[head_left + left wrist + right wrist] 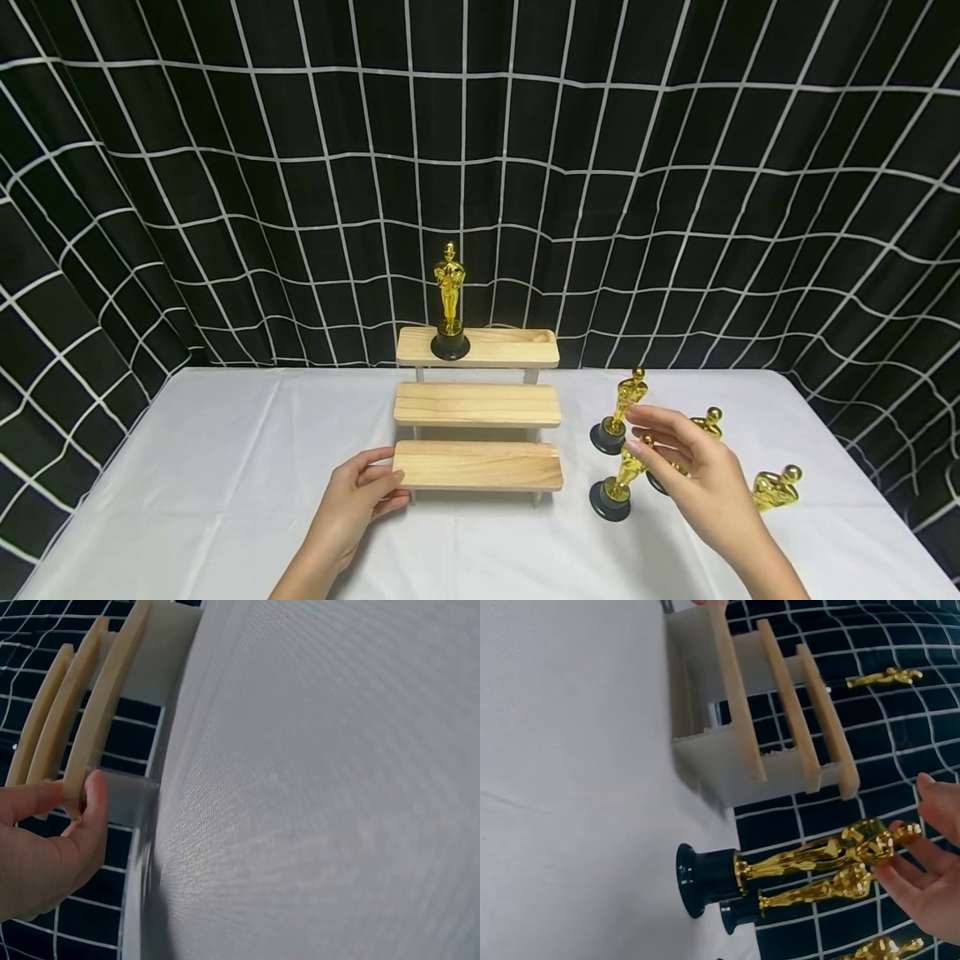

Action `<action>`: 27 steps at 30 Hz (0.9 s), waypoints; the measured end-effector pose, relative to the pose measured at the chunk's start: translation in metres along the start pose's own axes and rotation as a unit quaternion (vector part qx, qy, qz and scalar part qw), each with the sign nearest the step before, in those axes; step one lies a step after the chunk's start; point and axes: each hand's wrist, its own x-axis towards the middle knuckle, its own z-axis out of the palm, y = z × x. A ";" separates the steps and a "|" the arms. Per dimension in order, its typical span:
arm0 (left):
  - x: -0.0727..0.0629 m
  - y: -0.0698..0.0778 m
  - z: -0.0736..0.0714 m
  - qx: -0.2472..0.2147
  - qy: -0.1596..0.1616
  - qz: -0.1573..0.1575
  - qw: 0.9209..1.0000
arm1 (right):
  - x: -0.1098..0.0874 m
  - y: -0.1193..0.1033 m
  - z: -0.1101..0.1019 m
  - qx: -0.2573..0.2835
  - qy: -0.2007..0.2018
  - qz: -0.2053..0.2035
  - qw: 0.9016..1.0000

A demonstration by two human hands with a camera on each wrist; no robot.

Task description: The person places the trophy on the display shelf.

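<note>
My left hand point(352, 500) pinches the left end of the lowest board of a three-tier wooden display stand point(480, 467). In the left wrist view, the board's end point(75, 787) sits between thumb and fingers. A gold figurine trophy on a round black base point(449, 292) stands upright on the top tier. My right hand point(697, 475) reaches over a group of similar trophies to the stand's right. Its thumb and fingers are spread about the head of the nearest trophy point(615, 496), which stands upright in the right wrist view point(802, 859) without being gripped.
Another trophy point(611, 429) stands just behind the nearest one. More gold figures point(778, 487) are to the right, partly hidden by my right hand and arm. A white cloth point(225, 475) covers the table. Black curtain with a white grid point(465, 125) hangs behind.
</note>
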 end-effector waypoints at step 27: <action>0.000 0.000 0.000 0.005 0.000 0.002 1.000 | -0.016 0.024 0.008 -0.013 0.025 0.059 0.998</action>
